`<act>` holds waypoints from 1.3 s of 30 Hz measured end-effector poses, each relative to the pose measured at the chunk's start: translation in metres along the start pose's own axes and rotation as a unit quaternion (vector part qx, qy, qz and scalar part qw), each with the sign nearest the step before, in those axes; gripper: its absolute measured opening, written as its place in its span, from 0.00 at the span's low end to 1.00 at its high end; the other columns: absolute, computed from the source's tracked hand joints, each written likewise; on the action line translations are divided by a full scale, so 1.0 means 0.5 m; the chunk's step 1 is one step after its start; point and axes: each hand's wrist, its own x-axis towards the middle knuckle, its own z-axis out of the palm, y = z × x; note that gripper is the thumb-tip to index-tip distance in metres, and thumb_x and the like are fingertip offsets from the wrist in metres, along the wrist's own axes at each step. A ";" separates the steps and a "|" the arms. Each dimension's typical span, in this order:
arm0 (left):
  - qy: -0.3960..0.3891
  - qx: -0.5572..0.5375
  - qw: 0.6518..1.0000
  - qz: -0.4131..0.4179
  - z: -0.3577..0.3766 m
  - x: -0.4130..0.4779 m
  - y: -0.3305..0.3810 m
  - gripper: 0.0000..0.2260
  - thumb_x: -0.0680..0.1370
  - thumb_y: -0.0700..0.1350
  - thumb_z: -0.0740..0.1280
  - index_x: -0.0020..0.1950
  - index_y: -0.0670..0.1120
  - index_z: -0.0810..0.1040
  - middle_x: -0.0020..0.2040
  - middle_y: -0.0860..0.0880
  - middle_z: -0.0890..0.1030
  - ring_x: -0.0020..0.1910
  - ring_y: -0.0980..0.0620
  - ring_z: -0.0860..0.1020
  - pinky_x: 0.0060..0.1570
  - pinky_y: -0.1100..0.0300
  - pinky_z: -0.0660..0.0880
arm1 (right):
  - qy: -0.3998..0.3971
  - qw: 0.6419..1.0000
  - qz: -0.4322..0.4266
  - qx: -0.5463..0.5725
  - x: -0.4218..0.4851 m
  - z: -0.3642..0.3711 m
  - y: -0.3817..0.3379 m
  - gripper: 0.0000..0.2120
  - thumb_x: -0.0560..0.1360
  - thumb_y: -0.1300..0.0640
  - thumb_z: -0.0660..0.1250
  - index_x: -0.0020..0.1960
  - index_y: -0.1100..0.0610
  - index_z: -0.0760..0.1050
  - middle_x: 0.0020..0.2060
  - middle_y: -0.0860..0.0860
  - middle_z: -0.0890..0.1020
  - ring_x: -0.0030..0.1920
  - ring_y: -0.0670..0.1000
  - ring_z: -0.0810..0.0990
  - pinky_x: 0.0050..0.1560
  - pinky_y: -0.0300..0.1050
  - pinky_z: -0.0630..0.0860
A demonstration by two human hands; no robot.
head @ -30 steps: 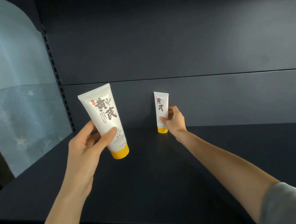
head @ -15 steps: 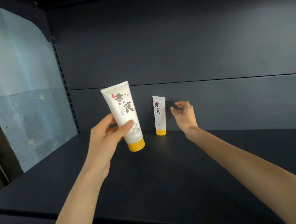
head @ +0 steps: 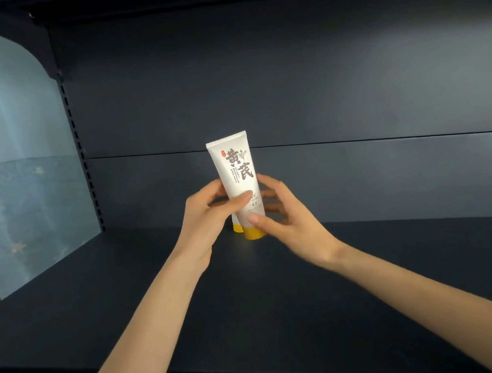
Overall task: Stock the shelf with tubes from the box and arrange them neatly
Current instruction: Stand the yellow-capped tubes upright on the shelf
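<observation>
Wide free shelf deck around the tube

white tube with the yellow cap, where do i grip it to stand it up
Probably grip the white tube low on its round body, just above the yellow cap, from both sides. It is cap down and nearly upright; the crimped top is flat.

The tube at the centre of the frame is white, printed with large dark grey-brown characters, a small red seal mark and fine grey lettering; its cap is yellow-orange. Just left of that cap, a sliver of the second tube shows the same yellow-orange. The shelf is plain dark navy-grey, as is the back panel. The wall at the left edge is pale blue above, deeper blue below with faint stars.
</observation>
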 end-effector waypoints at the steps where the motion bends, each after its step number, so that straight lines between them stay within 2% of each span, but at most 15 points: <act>1: 0.001 -0.001 1.000 0.001 0.004 0.001 -0.001 0.16 0.73 0.40 0.71 0.60 0.48 0.79 0.54 0.51 0.83 0.55 0.53 0.80 0.58 0.51 0.77 | 0.000 1.000 0.000 -0.001 -0.004 0.000 -0.002 0.30 0.72 0.49 0.69 0.71 0.43 0.61 0.60 0.41 0.74 0.59 0.41 0.76 0.53 0.36 0.77; 6: -0.012 -0.016 1.000 0.010 0.023 0.001 -0.010 0.12 0.73 0.40 0.72 0.53 0.54 0.81 0.49 0.56 0.84 0.50 0.59 0.82 0.43 0.69 0.77 | 0.035 0.999 0.010 -0.015 -0.018 -0.011 -0.001 0.30 0.73 0.58 0.71 0.70 0.45 0.62 0.59 0.47 0.76 0.58 0.45 0.78 0.55 0.43 0.79; 9: -0.027 -0.017 0.999 0.018 0.030 -0.001 -0.014 0.12 0.73 0.40 0.72 0.51 0.56 0.81 0.49 0.56 0.84 0.49 0.60 0.81 0.40 0.72 0.75 | 0.041 0.999 0.032 0.013 -0.023 -0.018 0.001 0.26 0.73 0.59 0.72 0.65 0.46 0.65 0.56 0.48 0.79 0.55 0.46 0.80 0.55 0.44 0.79; 14: -0.051 -0.004 0.998 0.026 0.036 -0.008 -0.018 0.13 0.74 0.41 0.71 0.56 0.54 0.79 0.51 0.56 0.84 0.51 0.60 0.81 0.42 0.72 0.75 | 0.035 0.997 0.064 0.009 -0.032 -0.036 0.011 0.24 0.70 0.58 0.75 0.61 0.46 0.69 0.54 0.47 0.80 0.52 0.45 0.82 0.49 0.39 0.79; 17: -0.044 0.105 0.993 0.040 0.021 -0.014 -0.026 0.18 0.75 0.47 0.69 0.65 0.54 0.73 0.57 0.57 0.81 0.57 0.59 0.78 0.51 0.66 0.75 | 0.031 0.996 0.082 -0.017 -0.037 -0.049 0.028 0.22 0.70 0.56 0.75 0.58 0.44 0.71 0.53 0.44 0.80 0.52 0.43 0.81 0.48 0.38 0.79; 19: -0.033 0.242 0.969 0.046 -0.003 -0.021 -0.037 0.25 0.76 0.54 0.66 0.72 0.56 0.65 0.66 0.59 0.73 0.64 0.61 0.71 0.61 0.63 0.69 | 0.040 0.994 0.100 -0.034 -0.035 -0.061 0.042 0.20 0.69 0.55 0.75 0.56 0.42 0.71 0.52 0.42 0.80 0.52 0.42 0.81 0.46 0.35 0.78; 22: -0.044 0.479 0.875 0.050 -0.045 -0.040 -0.053 0.29 0.78 0.61 0.56 0.77 0.54 0.54 0.75 0.55 0.62 0.72 0.54 0.62 0.71 0.51 0.59 | 0.068 0.988 0.127 -0.058 -0.018 -0.086 0.067 0.20 0.69 0.55 0.76 0.53 0.42 0.69 0.52 0.43 0.79 0.51 0.41 0.80 0.41 0.32 0.76; 24: -0.069 0.561 0.825 0.033 -0.070 -0.054 -0.066 0.29 0.79 0.62 0.50 0.78 0.53 0.52 0.77 0.55 0.57 0.75 0.55 0.57 0.74 0.52 0.53 | 0.087 0.982 0.149 -0.072 0.002 -0.101 0.088 0.20 0.69 0.55 0.76 0.54 0.45 0.69 0.53 0.44 0.78 0.52 0.42 0.79 0.41 0.32 0.75; 27: -0.093 0.619 0.780 -0.004 -0.096 -0.081 -0.084 0.29 0.78 0.63 0.44 0.78 0.55 0.47 0.78 0.56 0.52 0.76 0.57 0.52 0.75 0.52 0.46 | 0.120 0.973 0.178 -0.083 0.036 -0.111 0.129 0.22 0.69 0.57 0.75 0.57 0.51 0.67 0.54 0.46 0.77 0.54 0.46 0.78 0.43 0.34 0.74; 31: -0.101 0.658 0.746 -0.012 -0.114 -0.113 -0.093 0.34 0.73 0.67 0.34 0.76 0.55 0.39 0.79 0.55 0.46 0.77 0.57 0.45 0.74 0.51 0.41 | 0.156 0.959 0.215 -0.101 0.076 -0.101 0.176 0.23 0.70 0.58 0.75 0.58 0.53 0.66 0.57 0.49 0.76 0.55 0.48 0.76 0.40 0.34 0.72; 34: -0.099 0.670 0.736 -0.016 -0.130 -0.129 -0.095 0.35 0.67 0.70 0.27 0.71 0.57 0.32 0.78 0.56 0.43 0.77 0.57 0.43 0.73 0.52 0.40 | 0.171 0.948 0.235 -0.130 0.105 -0.083 0.205 0.24 0.70 0.59 0.75 0.59 0.55 0.65 0.60 0.52 0.76 0.59 0.52 0.76 0.47 0.42 0.77; 36: -0.093 0.670 0.736 -0.026 -0.141 -0.134 -0.096 0.34 0.67 0.71 0.27 0.69 0.57 0.30 0.78 0.56 0.42 0.76 0.58 0.43 0.73 0.53 0.39 | 0.176 0.942 0.246 -0.149 0.122 -0.065 0.222 0.25 0.70 0.59 0.74 0.61 0.55 0.65 0.62 0.54 0.75 0.63 0.55 0.75 0.55 0.50 0.77; 39: -0.082 0.661 0.745 -0.038 -0.155 -0.140 -0.097 0.32 0.68 0.69 0.31 0.69 0.58 0.31 0.78 0.57 0.43 0.76 0.59 0.43 0.74 0.54 0.40 | 0.193 0.932 0.262 -0.162 0.139 -0.041 0.247 0.26 0.70 0.58 0.75 0.62 0.56 0.65 0.62 0.55 0.75 0.65 0.56 0.74 0.57 0.52 0.76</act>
